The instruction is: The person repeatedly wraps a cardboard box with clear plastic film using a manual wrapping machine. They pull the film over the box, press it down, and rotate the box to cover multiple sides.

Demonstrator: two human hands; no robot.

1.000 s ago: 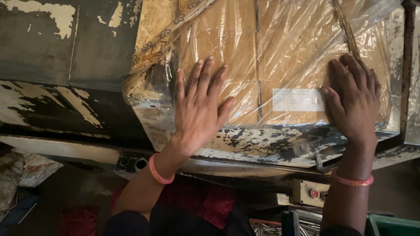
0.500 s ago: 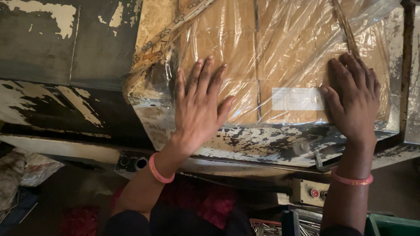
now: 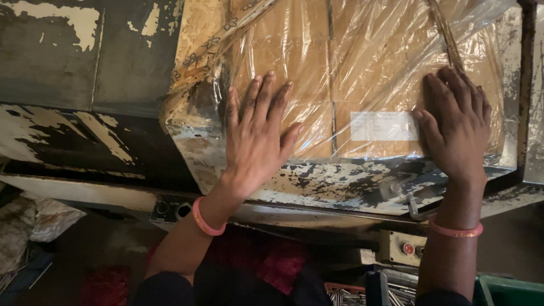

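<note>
Hands press flat on a stack of brown cardboard boxes [image 3: 317,85] wrapped in clear plastic film [image 3: 391,51], which lies on a worn metal machine bed [image 3: 340,184] with peeling paint. The left hand [image 3: 258,139] rests open, fingers spread, on the stack's left part. The right hand [image 3: 456,127] lies open on its right edge, beside a white label [image 3: 382,126]. Each wrist wears a pink bangle [image 3: 203,218]. Below sits a control box with a red button [image 3: 407,247].

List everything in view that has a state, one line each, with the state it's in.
left hand: flat, fingers spread, on plastic film
right hand: flat on plastic film
plastic film: wrinkled, covering the cardboard boxes
cardboard boxes: closed, wrapped
machine table: paint peeling
</note>
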